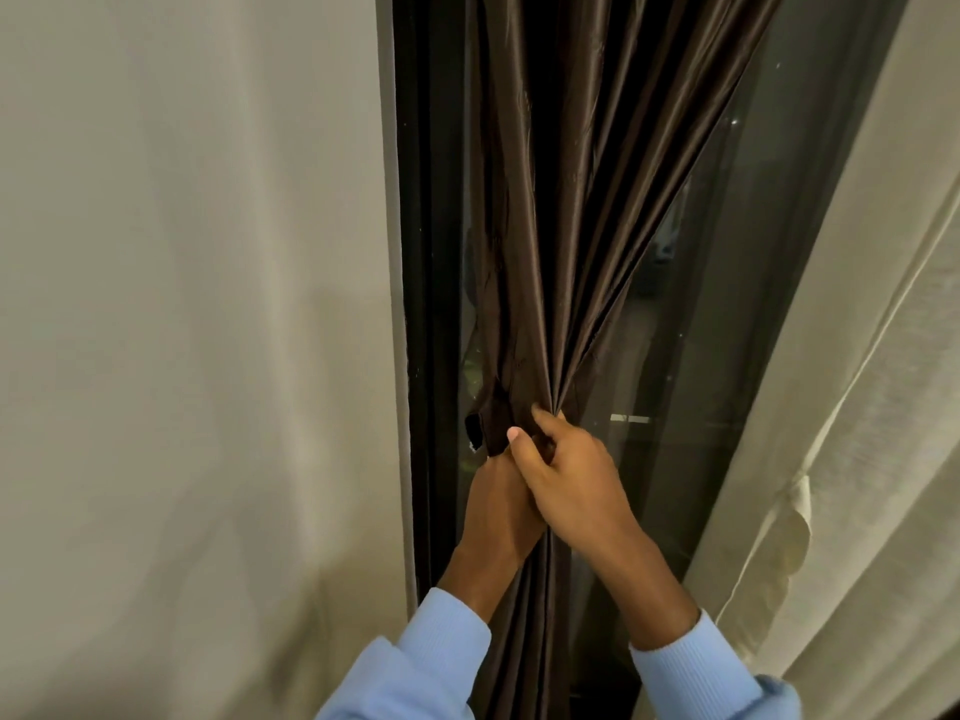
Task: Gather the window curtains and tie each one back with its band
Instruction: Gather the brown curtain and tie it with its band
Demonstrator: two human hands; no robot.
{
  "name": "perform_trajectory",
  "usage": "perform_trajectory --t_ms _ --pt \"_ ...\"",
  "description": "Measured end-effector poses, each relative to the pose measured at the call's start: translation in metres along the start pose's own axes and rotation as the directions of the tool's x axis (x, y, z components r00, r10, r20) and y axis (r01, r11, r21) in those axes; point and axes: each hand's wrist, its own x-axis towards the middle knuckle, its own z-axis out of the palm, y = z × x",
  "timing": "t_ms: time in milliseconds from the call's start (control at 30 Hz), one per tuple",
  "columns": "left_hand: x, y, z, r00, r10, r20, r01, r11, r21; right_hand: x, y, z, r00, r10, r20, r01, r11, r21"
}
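Observation:
A dark brown satin curtain hangs in front of the window, gathered into a tight bunch at waist height. A matching brown band wraps the left side of the bunch, its short end sticking out to the left. My right hand grips the gathered folds, its fingers curled round the bunch. My left hand sits just below and partly behind the right one, against the band and the bunch; its fingers are hidden.
A cream wall fills the left. The black window frame runs beside the curtain, with dark glass behind. A cream sheer curtain hangs at the right.

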Motion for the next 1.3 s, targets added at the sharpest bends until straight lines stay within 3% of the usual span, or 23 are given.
perform_trajectory --t_ms 100,133,200,233,300,333,400,467,633,700,767,833,867,967,1033,1133,1233,1300 --pt "0.001 0.003 -0.016 0.973 0.227 0.036 -0.224 0.901 0.372 0.001 0.001 -0.003 0.999 0.031 -0.029 -0.03 0.999 0.028" --pt "0.001 0.002 -0.021 0.959 0.276 0.062 -0.277 0.871 0.406 0.001 0.004 -0.005 0.999 0.03 -0.036 -0.029 0.999 0.032" --pt "0.004 -0.007 -0.031 0.928 0.368 -0.057 -0.33 0.883 0.333 0.002 0.008 -0.009 0.998 0.04 -0.047 -0.037 0.997 0.067" --pt "0.003 -0.013 -0.033 0.903 0.388 -0.186 -0.323 0.897 0.302 0.003 0.01 -0.01 0.998 0.047 -0.049 -0.043 0.996 0.084" --pt "0.002 -0.021 -0.039 0.869 0.222 -0.442 -0.183 0.975 0.129 0.004 0.013 -0.01 0.996 0.064 -0.056 -0.058 0.993 0.105" --pt "0.003 -0.022 -0.042 0.871 0.097 -0.482 -0.107 0.994 0.006 0.004 0.013 -0.009 0.996 0.071 -0.051 -0.065 0.99 0.122" --pt "0.01 -0.02 -0.046 0.927 -0.104 -0.36 0.043 0.984 -0.173 0.002 0.013 -0.006 0.997 0.071 -0.042 -0.063 0.984 0.169" --pt "0.016 -0.016 -0.046 0.965 -0.151 -0.214 0.108 0.974 -0.201 0.001 0.013 -0.003 0.997 0.058 -0.06 -0.043 0.975 0.22" --pt "0.018 -0.006 -0.041 0.971 -0.212 -0.109 0.164 0.926 -0.339 -0.002 0.016 0.002 0.999 0.019 -0.044 -0.008 0.97 0.243" --pt "0.017 -0.001 -0.044 0.975 -0.216 0.048 0.211 0.846 -0.489 -0.002 0.02 0.002 0.999 0.003 -0.041 0.007 0.971 0.241" --pt "0.013 0.008 -0.042 0.954 -0.162 0.254 0.293 0.692 -0.66 -0.001 0.023 0.0 0.999 -0.038 -0.037 0.046 0.969 0.244" --pt "0.009 0.018 -0.038 0.916 -0.104 0.386 0.37 0.587 -0.72 -0.002 0.025 -0.002 0.997 -0.078 -0.026 0.083 0.953 0.292" --pt "0.008 0.021 -0.035 0.905 -0.089 0.416 0.387 0.58 -0.717 -0.002 0.025 -0.003 0.997 -0.075 -0.023 0.078 0.948 0.31" --pt "0.006 0.027 -0.027 0.884 -0.066 0.462 0.425 0.525 -0.738 -0.004 0.03 0.0 0.998 -0.028 -0.053 0.046 0.922 0.384" --pt "0.005 0.029 -0.023 0.85 -0.002 0.526 0.472 0.443 -0.762 -0.005 0.035 0.005 0.995 0.094 0.029 -0.097 0.876 0.473" --pt "0.002 0.033 -0.015 0.841 -0.014 0.541 0.464 0.532 -0.708 -0.008 0.042 0.01 0.967 0.197 0.161 -0.248 0.865 0.437" --pt "0.003 0.035 -0.012 0.892 -0.207 0.401 0.439 0.604 -0.666 -0.01 0.04 0.006 0.985 0.151 0.086 -0.174 0.858 0.483" --pt "0.006 0.031 -0.014 0.914 -0.321 0.25 0.405 0.655 -0.638 -0.01 0.037 0.004 0.994 0.111 0.007 -0.09 0.764 0.639"
